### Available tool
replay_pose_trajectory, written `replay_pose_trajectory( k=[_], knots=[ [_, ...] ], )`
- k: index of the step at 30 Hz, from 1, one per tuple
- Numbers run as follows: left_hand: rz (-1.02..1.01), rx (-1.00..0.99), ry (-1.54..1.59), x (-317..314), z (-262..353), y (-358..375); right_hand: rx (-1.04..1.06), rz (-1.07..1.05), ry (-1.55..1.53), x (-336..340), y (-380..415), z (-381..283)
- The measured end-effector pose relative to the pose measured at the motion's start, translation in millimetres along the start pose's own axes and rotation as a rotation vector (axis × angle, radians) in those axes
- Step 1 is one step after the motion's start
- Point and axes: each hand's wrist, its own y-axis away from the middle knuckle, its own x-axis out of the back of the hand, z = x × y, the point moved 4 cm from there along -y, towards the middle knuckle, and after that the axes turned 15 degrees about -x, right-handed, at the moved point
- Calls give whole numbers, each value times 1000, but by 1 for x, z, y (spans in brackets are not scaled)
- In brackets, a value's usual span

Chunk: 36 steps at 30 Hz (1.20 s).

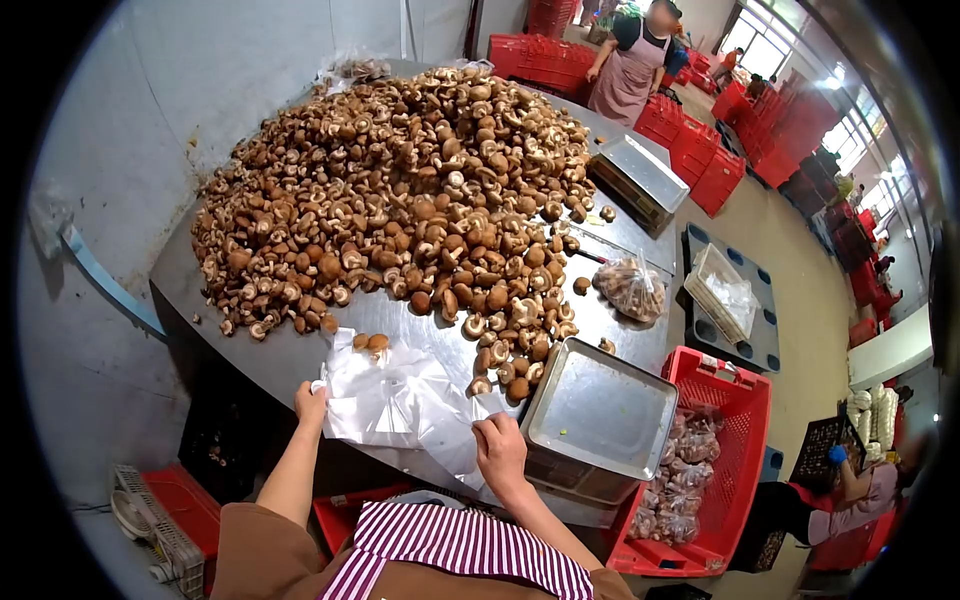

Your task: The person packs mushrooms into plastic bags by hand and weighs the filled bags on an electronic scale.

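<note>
A thin white plastic bag [400, 395] is stretched between my two hands at the near edge of the metal table. My left hand [311, 402] pinches its left edge, and my right hand [499, 448] is closed on its right side. A couple of brown mushrooms show at the bag's far edge. Beyond it, a large heap of shiitake mushrooms [400, 200] covers much of the table [385, 318], with loose ones spilling toward my right hand. Right beside that hand stands a scale with a metal tray [600, 405], holding only a small green scrap.
A filled mushroom bag [632, 288] lies on the table near a second metal scale [640, 180]. Right of the table, a red crate [735, 430] holds several bagged portions. A person in an apron [635, 70] stands at the far side; another person [850, 490] works at lower right.
</note>
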Motion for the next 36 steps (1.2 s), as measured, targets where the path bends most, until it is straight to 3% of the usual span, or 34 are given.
replay_pose_trajectory(
  k=[2, 4, 6, 8, 10, 12, 13, 15, 16, 18, 22, 25, 28, 31, 32, 36],
  knots=[
    [-80, -23, -113, 11, 22, 9, 10, 24, 1, 1, 1, 3],
    [40, -254, -377, 19, 53, 22, -2, 71, -14, 8, 3, 3],
    [72, -343, -399, 26, 97, 29, 4, 69, -8, 13, 6, 4],
    [103, -709, -192, 32, 173, 42, 7, 63, 0, 19, 9, 4],
    [-167, -689, 263, 11, 204, 52, 45, 48, -26, 25, 8, -2],
    [-441, -651, 427, -7, 244, 67, 84, 23, -54, 30, 6, -7],
    [-437, -656, 428, -11, 250, 67, 114, 2, -79, 32, 4, -10],
    [-670, -400, 656, -31, 256, 71, 107, 3, -94, 36, 2, -11],
    [-679, -414, 665, -31, 259, 70, 97, 3, -107, 39, 0, -11],
    [-959, -393, 419, -37, 256, 73, 72, -11, -82, 42, -3, -4],
    [-907, -373, 614, -47, 247, 92, 41, -9, -75, 40, 0, 9],
    [-874, -485, 572, -67, 219, 95, 14, 103, -21, 49, 6, 1],
    [-833, -308, 364, -71, 195, 100, 15, 177, -10, 56, 15, -8],
    [-744, -198, 321, -70, 169, 113, -80, -66, -232, 26, 35, 7],
    [-720, -254, 276, -73, 158, 114, -213, -188, -283, 12, 44, 18],
    [-706, -116, 486, -82, 125, 123, -272, -291, -245, -33, 71, 55]
  ],
)
